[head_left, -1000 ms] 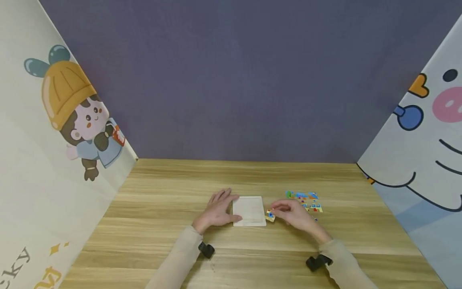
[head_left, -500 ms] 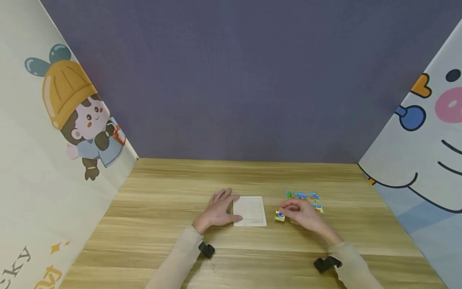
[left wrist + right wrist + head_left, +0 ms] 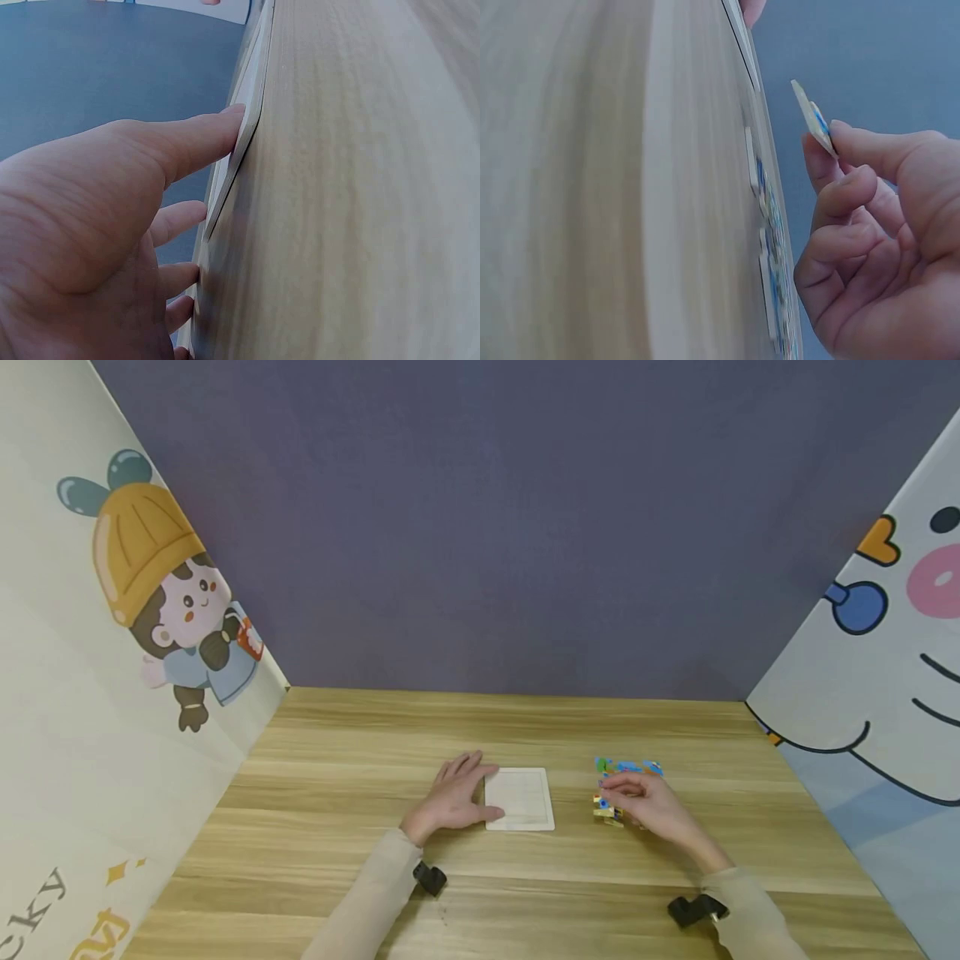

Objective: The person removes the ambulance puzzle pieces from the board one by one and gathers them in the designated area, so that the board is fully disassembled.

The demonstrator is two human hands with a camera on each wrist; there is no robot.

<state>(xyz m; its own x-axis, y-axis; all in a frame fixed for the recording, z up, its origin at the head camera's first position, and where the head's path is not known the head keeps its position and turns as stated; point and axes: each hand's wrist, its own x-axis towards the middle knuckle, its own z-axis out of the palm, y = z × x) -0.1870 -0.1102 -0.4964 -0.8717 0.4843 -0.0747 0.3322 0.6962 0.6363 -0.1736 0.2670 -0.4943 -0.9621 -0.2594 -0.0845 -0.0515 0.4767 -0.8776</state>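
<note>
My left hand (image 3: 452, 797) rests at the left side of a pale square puzzle tray (image 3: 519, 799), fingers spread. Its thumb (image 3: 202, 140) presses on the tray's rim, as the left wrist view shows. Between thumb and forefinger, my right hand (image 3: 663, 814) pinches a small puzzle piece (image 3: 815, 120) with blue and yellow print, held tilted above the table. Several flat, colourful puzzle pieces (image 3: 628, 767) lie beyond and beneath that hand, which partly hides them. From the side, some of these loose pieces (image 3: 769, 285) show as thin slabs on the wood.
A wood-grain table (image 3: 360, 735) spreads under everything. A dark panel (image 3: 480, 527) rises at its back edge, with cartoon-printed white panels at left (image 3: 45, 652) and right (image 3: 915, 693). Each wrist wears a black camera (image 3: 430, 878).
My right hand has moved right with the pinched puzzle piece, away from the tray's right edge to just over the loose pieces. The left hand has stayed on the tray.
</note>
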